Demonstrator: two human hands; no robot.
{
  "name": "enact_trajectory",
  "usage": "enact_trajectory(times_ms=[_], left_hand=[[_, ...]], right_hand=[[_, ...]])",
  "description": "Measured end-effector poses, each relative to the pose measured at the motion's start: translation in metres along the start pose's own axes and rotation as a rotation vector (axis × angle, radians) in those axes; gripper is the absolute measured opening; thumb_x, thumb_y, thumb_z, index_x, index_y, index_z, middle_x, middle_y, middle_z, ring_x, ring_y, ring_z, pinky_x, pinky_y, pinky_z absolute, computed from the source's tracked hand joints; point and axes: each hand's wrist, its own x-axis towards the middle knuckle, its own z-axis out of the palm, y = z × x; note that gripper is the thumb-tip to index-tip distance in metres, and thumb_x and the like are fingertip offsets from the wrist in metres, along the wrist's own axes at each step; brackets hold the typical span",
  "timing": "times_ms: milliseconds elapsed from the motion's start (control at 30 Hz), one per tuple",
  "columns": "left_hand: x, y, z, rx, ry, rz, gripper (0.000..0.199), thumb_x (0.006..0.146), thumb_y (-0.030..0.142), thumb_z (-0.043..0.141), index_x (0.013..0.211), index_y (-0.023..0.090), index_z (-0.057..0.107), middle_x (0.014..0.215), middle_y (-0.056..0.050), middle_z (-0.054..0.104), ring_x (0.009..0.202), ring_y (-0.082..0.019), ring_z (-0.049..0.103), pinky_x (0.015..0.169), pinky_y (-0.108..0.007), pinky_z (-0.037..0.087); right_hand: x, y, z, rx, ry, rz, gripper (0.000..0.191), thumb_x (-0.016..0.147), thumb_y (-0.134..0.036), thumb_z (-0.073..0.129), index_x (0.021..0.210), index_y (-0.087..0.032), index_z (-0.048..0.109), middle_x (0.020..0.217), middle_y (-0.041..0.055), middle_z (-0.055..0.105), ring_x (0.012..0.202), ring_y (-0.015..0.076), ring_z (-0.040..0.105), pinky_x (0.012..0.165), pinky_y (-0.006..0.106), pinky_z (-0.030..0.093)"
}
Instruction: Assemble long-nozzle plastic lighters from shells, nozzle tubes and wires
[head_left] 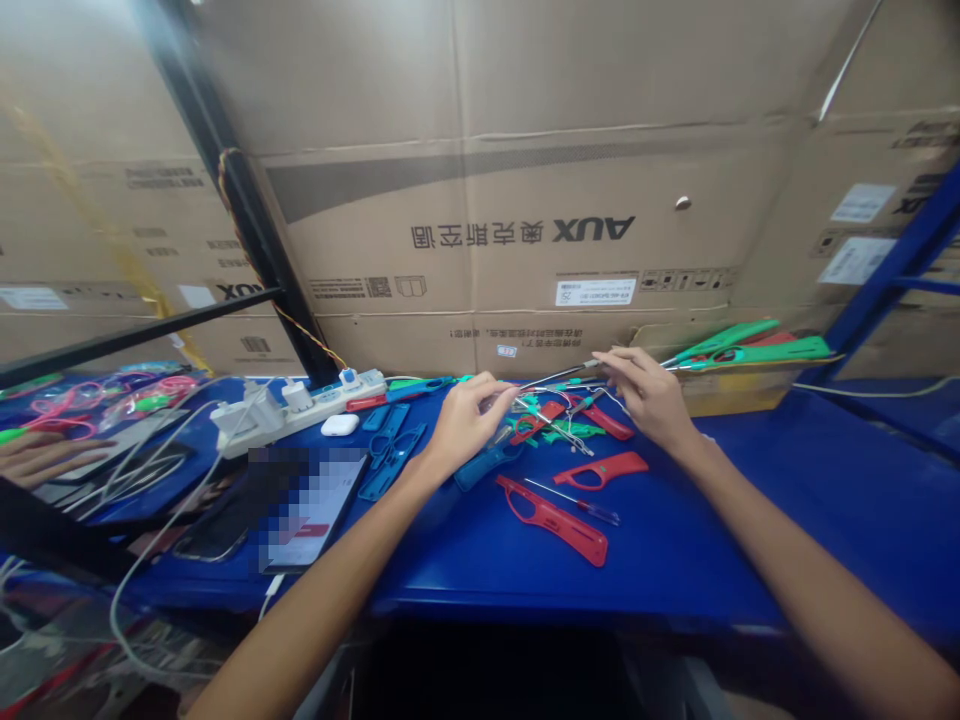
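Note:
A thin metal rod (556,376) stretches between my two hands above a pile of small parts. My left hand (472,415) is closed at the rod's left end, and my right hand (645,395) pinches the right end. Below lie several metal tubes with green ends (559,425), mixed with red and green plastic pieces. Nearer to me are two red handle shells for long lighters, one (559,522) in front and one (604,470) behind. Between them lies a small screwdriver (592,508). Blue handle shells (394,460) rest beside my left wrist, one partly under it.
A cardboard box (735,393) with green and red lighter shells stands behind my right hand. To the left are a power strip (322,410), a white earphone case (340,425), a phone (319,510) and cables. Another person's hand (45,455) is at far left. Large cartons stand behind.

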Motion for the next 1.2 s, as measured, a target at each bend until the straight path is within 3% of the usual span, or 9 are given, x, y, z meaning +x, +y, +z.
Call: enact_trajectory(times_ms=[233, 400, 600, 800, 1000, 1200], left_hand=[[0.000, -0.002, 0.000, 0.049, -0.021, 0.019, 0.031, 0.102, 0.035, 0.053, 0.096, 0.017, 0.078, 0.072, -0.002, 0.060, 0.069, -0.016, 0.057, 0.063, -0.027, 0.040], [0.000, -0.005, 0.000, 0.105, -0.038, 0.055, 0.028, 0.102, 0.033, 0.055, 0.098, 0.018, 0.078, 0.074, -0.003, 0.062, 0.070, -0.017, 0.058, 0.066, -0.028, 0.040], [0.000, -0.009, 0.002, 0.160, -0.054, 0.092, 0.029, 0.102, 0.034, 0.054, 0.095, 0.019, 0.078, 0.075, -0.003, 0.065, 0.071, -0.017, 0.060, 0.070, -0.029, 0.041], [-0.003, -0.010, 0.006, 0.159, -0.054, 0.088, 0.030, 0.103, 0.034, 0.053, 0.096, 0.020, 0.079, 0.077, -0.004, 0.067, 0.071, -0.017, 0.059, 0.070, -0.029, 0.042], [-0.004, -0.006, 0.011, 0.103, -0.088, 0.088, 0.025, 0.102, 0.030, 0.056, 0.100, 0.018, 0.079, 0.080, -0.004, 0.069, 0.071, -0.017, 0.059, 0.070, -0.029, 0.044], [-0.007, -0.001, 0.016, 0.050, -0.129, 0.088, 0.026, 0.102, 0.030, 0.056, 0.099, 0.020, 0.079, 0.085, -0.005, 0.070, 0.076, -0.017, 0.063, 0.074, -0.029, 0.047]], right_hand=[[-0.001, 0.000, -0.005, -0.094, -0.024, -0.008, 0.044, 0.100, -0.018, 0.044, 0.138, -0.030, 0.062, 0.122, 0.0096, 0.068, 0.103, 0.0239, 0.070, 0.089, 0.037, 0.057], [0.000, -0.003, -0.008, -0.163, -0.029, -0.022, 0.037, 0.101, -0.019, 0.046, 0.132, -0.026, 0.064, 0.124, 0.0104, 0.069, 0.113, 0.0261, 0.068, 0.093, 0.037, 0.056], [0.000, -0.007, -0.012, -0.271, -0.083, -0.050, 0.038, 0.100, -0.016, 0.045, 0.127, -0.028, 0.068, 0.125, 0.0086, 0.070, 0.108, 0.0238, 0.070, 0.086, 0.033, 0.058], [-0.001, -0.021, -0.001, -0.256, -0.057, -0.072, 0.038, 0.104, -0.024, 0.045, 0.138, -0.027, 0.060, 0.124, 0.0082, 0.071, 0.109, 0.0241, 0.071, 0.084, 0.032, 0.060], [-0.007, -0.034, 0.011, -0.227, -0.134, -0.149, 0.034, 0.103, -0.022, 0.046, 0.130, -0.028, 0.065, 0.123, 0.0054, 0.072, 0.097, 0.0187, 0.075, 0.067, 0.024, 0.060], [-0.012, -0.048, 0.025, -0.173, -0.131, -0.226, 0.040, 0.104, -0.021, 0.046, 0.143, -0.027, 0.054, 0.130, 0.0056, 0.071, 0.111, 0.0197, 0.072, 0.083, 0.027, 0.063]])
